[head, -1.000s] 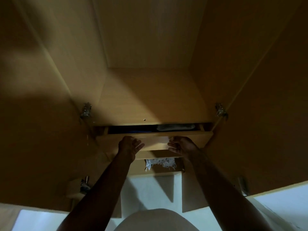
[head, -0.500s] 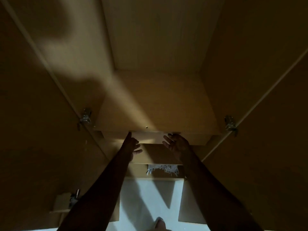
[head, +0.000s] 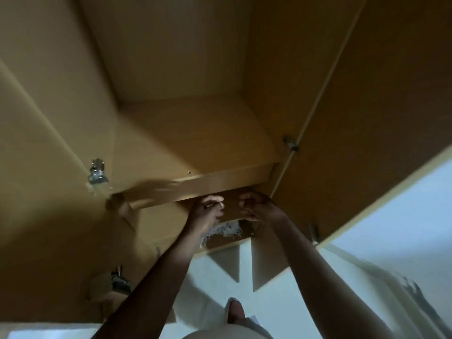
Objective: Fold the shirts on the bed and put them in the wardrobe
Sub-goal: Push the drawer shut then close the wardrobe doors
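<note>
Wardrobe [head: 171,45] of light brown wood fills the view, with its big flat doors [head: 367,113] open. Inside sits a brown wooden drawer [head: 208,185], pushed in. The left hand [head: 208,212] and right hand [head: 260,207] are at its front with fingers curled. I cannot tell if they grip it. No shirt shows. A folded shirt is soft, light and floppy, so lift it from below with flat hands.

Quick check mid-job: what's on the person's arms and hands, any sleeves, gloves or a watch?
The left forearm and right forearm are bare to the frame's edge: no sleeves. No gloves on the left hand or the right hand, no watch or bracelet at either wrist. Too dim and blurred to rule out rings.
</note>
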